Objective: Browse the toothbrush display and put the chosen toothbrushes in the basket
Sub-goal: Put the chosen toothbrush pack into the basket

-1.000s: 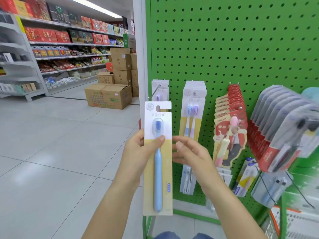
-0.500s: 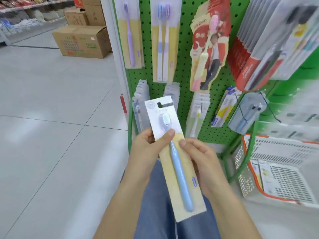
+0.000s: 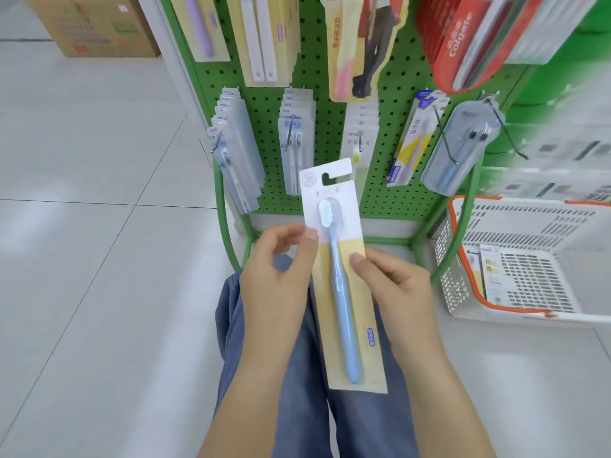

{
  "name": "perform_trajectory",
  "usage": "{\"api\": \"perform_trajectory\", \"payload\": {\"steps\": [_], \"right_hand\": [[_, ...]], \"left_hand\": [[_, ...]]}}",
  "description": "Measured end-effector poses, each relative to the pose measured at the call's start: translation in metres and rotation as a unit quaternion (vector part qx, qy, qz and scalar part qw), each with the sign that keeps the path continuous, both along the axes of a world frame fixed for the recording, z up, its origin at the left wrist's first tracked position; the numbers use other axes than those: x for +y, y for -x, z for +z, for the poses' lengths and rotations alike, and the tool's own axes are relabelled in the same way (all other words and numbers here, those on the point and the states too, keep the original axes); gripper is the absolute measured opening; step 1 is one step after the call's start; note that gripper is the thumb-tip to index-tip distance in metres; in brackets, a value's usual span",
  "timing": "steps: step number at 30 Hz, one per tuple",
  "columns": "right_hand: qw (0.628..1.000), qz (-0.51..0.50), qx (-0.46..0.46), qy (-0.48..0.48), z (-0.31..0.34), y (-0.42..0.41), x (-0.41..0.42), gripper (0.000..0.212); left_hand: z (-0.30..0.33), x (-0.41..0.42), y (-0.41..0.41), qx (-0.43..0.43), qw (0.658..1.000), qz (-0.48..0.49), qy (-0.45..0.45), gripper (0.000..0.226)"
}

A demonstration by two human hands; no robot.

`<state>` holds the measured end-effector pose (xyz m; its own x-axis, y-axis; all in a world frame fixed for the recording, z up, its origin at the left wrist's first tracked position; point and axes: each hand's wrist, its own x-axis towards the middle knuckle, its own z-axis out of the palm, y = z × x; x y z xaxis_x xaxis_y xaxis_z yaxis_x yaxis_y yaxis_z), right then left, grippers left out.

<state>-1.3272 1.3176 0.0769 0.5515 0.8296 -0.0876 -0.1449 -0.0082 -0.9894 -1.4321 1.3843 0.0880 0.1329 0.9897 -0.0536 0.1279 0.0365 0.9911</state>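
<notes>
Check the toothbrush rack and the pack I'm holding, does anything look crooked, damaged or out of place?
Nothing stands out. The blue toothbrush pack looks intact, tilted only because the left hand and right hand hold it that way. Packs on the green pegboard hang from their hooks, and the basket sits upright on the floor.

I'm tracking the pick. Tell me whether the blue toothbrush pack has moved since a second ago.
Yes. The blue toothbrush pack has come down from the upper hooks of the green pegboard to below its bottom edge, nearer the basket.
</notes>
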Motion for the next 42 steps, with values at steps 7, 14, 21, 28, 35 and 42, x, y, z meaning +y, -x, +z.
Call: {"api": "perform_trajectory", "payload": {"steps": [7, 14, 21, 28, 35, 42], "right_hand": [[0.985, 0.028, -0.166, 0.03, 0.006, 0.008, 0.0, 0.019], [0.987, 0.028, -0.156, 0.005, 0.002, 0.007, 0.002, 0.022], [0.99, 0.022, -0.139, 0.002, -0.003, 0.007, 0.005, 0.018], [0.996, -0.084, 0.025, 0.012, -0.001, -0.008, 0.007, 0.024], [0.99, -0.062, 0.127, 0.019, 0.004, -0.008, 0.005, 0.025], [0.983, 0.015, 0.183, 0.023, 0.001, -0.002, 0.005, 0.016]], "left_hand": [[0.009, 0.006, 0.007, 0.097, 0.991, 0.042, -0.085, 0.03], [0.004, 0.009, 0.008, 0.122, 0.984, 0.043, -0.124, 0.034], [-0.004, 0.012, 0.011, 0.126, 0.984, 0.014, -0.123, 0.031], [-0.016, 0.009, 0.019, 0.088, 0.987, -0.129, 0.036, 0.02], [-0.014, -0.005, 0.009, -0.017, 0.97, -0.2, 0.135, 0.02], [-0.009, 0.001, 0.01, -0.032, 0.989, -0.127, 0.075, 0.013]]}}
